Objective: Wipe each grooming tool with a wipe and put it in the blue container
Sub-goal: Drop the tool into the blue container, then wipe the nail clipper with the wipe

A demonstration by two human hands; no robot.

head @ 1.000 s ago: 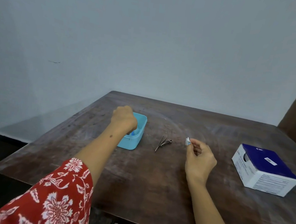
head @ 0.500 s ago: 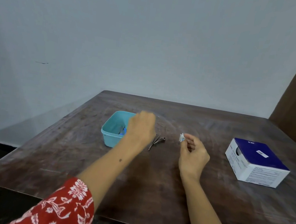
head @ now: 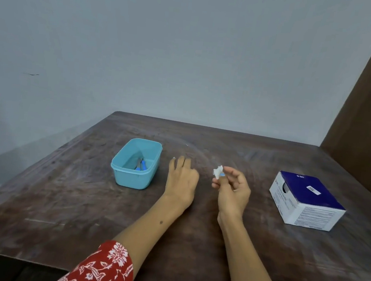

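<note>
A dark wooden table (head: 64, 208) fills the lower frame. At right sits one blue-and-white box (head: 305, 200); left of centre, the blue container (head: 131, 178) holds at least one grooming tool (head: 141, 165) — the count is unclear. The left hand (head: 181, 180) lies palm-down at centre, hiding whatever is beneath, grip unreadable. The right hand (head: 233, 190) pinches one crumpled wipe (head: 217, 171).

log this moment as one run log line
left hand: lowered over loose tools, grip hidden | right hand: pinching crumpled white wipe | light blue plastic container: holds tools | dark wooden table
</note>
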